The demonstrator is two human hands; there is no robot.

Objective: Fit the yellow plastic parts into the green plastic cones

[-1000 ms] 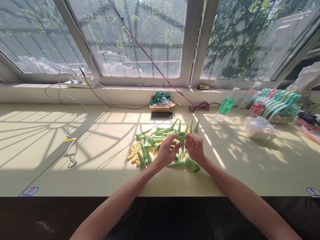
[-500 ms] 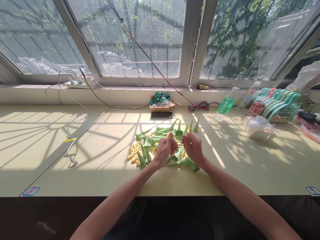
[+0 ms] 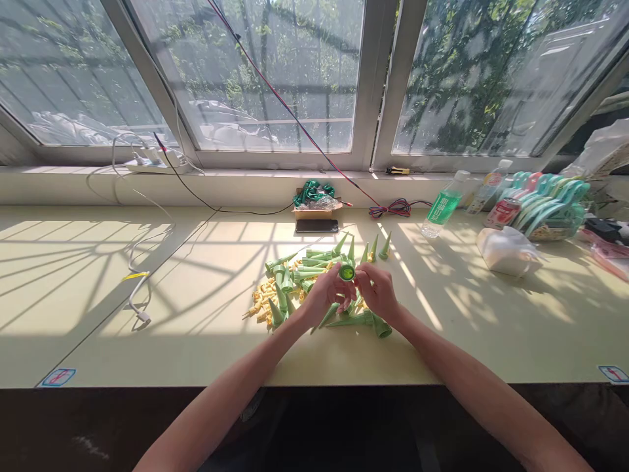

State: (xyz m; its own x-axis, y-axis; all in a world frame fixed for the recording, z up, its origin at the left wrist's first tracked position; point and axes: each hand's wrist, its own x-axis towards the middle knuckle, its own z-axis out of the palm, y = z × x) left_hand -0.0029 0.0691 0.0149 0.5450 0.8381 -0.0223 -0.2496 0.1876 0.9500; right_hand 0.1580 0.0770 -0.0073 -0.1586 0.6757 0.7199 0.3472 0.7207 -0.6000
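My left hand (image 3: 324, 293) is closed around a green plastic watering spike (image 3: 346, 272); its round open end faces up toward me, and the rest is hidden by my fingers. My right hand (image 3: 377, 288) is pinched beside that rim, and whatever is between its fingertips is too small to make out. Around both hands lie several more green spikes (image 3: 322, 261), some standing point up. Small yellow plastic parts (image 3: 265, 296) are heaped left of my left hand. A green spike with a wide socket (image 3: 381, 326) lies below my right hand.
Behind the pile are a black phone (image 3: 317, 226) and a small cardboard box (image 3: 314, 213) with green material. To the right stand a tilted bottle (image 3: 442, 208), a red can (image 3: 504, 213), a tissue pack (image 3: 508, 249) and teal hangers (image 3: 555, 206). A white cable (image 3: 140, 288) lies left.
The spike's open end has shifted slightly left and toward me, now plainly showing in my left hand. My right hand has moved slightly left, up against the rim.
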